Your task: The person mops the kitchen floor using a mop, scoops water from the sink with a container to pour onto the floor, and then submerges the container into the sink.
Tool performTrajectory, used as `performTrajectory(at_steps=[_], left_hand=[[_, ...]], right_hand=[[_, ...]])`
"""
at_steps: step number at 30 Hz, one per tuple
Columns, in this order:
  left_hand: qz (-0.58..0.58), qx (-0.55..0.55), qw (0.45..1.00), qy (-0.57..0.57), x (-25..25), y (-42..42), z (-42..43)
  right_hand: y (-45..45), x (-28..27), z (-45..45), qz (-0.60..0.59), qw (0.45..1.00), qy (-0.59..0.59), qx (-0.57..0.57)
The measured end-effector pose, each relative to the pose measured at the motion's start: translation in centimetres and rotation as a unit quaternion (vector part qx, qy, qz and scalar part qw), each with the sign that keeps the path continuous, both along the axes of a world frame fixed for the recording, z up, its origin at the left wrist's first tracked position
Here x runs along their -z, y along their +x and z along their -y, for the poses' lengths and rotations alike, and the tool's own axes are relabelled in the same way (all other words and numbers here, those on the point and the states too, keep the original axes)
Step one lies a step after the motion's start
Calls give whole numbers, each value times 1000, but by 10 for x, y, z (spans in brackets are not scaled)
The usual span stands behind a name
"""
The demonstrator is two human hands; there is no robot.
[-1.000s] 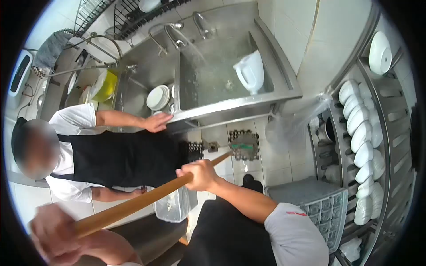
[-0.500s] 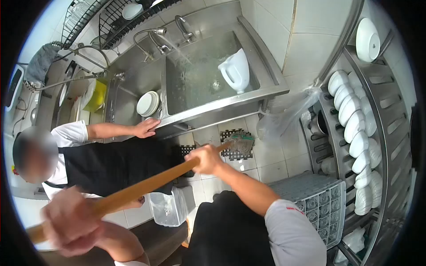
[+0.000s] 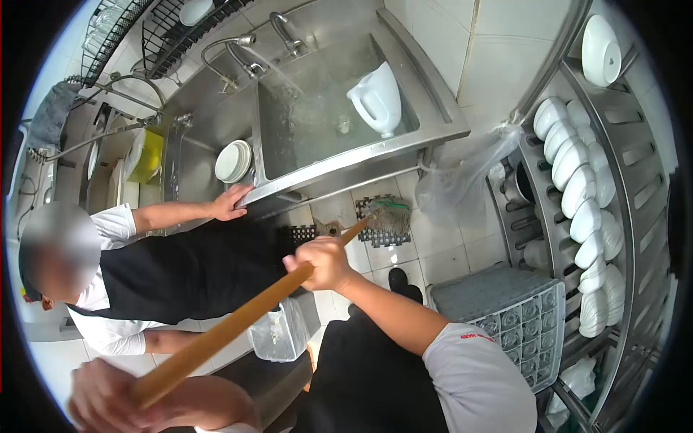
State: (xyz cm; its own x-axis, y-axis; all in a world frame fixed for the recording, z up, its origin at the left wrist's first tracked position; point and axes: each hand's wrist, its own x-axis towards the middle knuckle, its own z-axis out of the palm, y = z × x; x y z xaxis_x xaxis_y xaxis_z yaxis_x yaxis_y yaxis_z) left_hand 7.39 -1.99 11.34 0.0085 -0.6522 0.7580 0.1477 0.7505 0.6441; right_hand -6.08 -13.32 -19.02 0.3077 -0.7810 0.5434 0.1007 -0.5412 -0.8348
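My left hand (image 3: 108,395) is wrapped round the upper end of a long wooden handle (image 3: 224,333), low at the left of the view. Farther down the same handle, my right hand (image 3: 323,264) grips it near the middle of the view. The handle slants away to a grey mop head with green on it (image 3: 390,218), which lies on a black perforated mat (image 3: 372,234) on the tiled floor, below the sink's front edge.
A co-worker in a black apron (image 3: 188,268) stands at left, one hand on the steel sink (image 3: 346,153). The sink holds water and a white jug (image 3: 379,101). A clear bin (image 3: 278,333), a grey glass rack (image 3: 538,339) and shelves of white bowls (image 3: 577,191) surround me.
The handle and both my hands have shifted, and the mop head has moved over the mat from its place a second ago. The camera view has also shifted.
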Motion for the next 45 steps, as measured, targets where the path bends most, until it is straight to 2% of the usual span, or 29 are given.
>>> performTrajectory(at_steps=[2, 4, 7, 9, 10, 11, 12, 13, 14, 16, 18, 19, 21, 24, 25, 27, 30, 33, 35, 39, 41, 44, 45], left_hand=[[45, -58, 997, 37, 64, -19, 26], [50, -73, 993, 83, 97, -38, 57], [79, -146, 976, 138, 77, -31, 83], [166, -254, 946, 115, 57, -35, 94], [231, -320, 913, 100, 57, -37, 102], [265, -335, 888, 168, 71, -24, 104], [312, -335, 868, 194, 100, 3, 116], [159, -286, 870, 369, 132, 10, 129], [204, -259, 859, 392, 160, 17, 149], [232, -213, 855, 413, 248, 33, 197], [138, -153, 816, 540, 295, 13, 252], [162, -149, 799, 559, 331, 9, 285], [211, -144, 764, 592, 391, -4, 358], [297, -290, 720, 556, 460, -33, 461], [208, -267, 741, 580, 460, -46, 484], [25, -217, 746, 629, 469, -53, 509], [-38, -143, 778, 610, 502, -37, 536], [201, -252, 750, 577, 486, -11, 545], [439, -334, 725, 412, 487, 20, 535], [628, -273, 642, 345, 419, 37, 487], [707, -258, 584, 303, 408, 34, 470], [645, -298, 671, 211, 433, 53, 456], [605, -320, 693, 227, 430, 58, 449]], right_hand=[[2, 73, 2, 49, 987, 78, 134], [-3, 124, 28, -80, 995, 22, 53], [12, 103, 71, -89, 993, 77, 23], [4, 72, 99, -35, 970, 215, 106], [-10, 45, 111, -58, 948, 245, 193], [-21, 38, 127, 12, 943, 224, 244], [-38, 19, 140, 25, 930, 176, 323], [-56, 5, 153, 62, 920, 164, 351], [-76, -17, 159, 91, 911, 177, 361], [-109, -1, 177, 129, 907, 210, 341], [-130, 31, 171, 175, 904, 223, 321], [-133, 34, 164, 199, 894, 227, 331], [-140, 31, 148, 250, 875, 242, 338], [-148, 32, 135, 281, 848, 238, 382], [-153, 31, 136, 278, 840, 231, 405], [-157, 29, 139, 256, 850, 204, 413], [-156, 28, 145, 270, 854, 213, 390], [-146, 25, 160, 262, 847, 211, 412], [-142, 23, 168, 263, 842, 201, 425], [-142, 24, 175, 259, 834, 192, 447], [-146, 26, 179, 260, 838, 189, 441], [-144, 27, 186, 270, 834, 206, 434], [-144, 28, 189, 264, 836, 205, 435]])
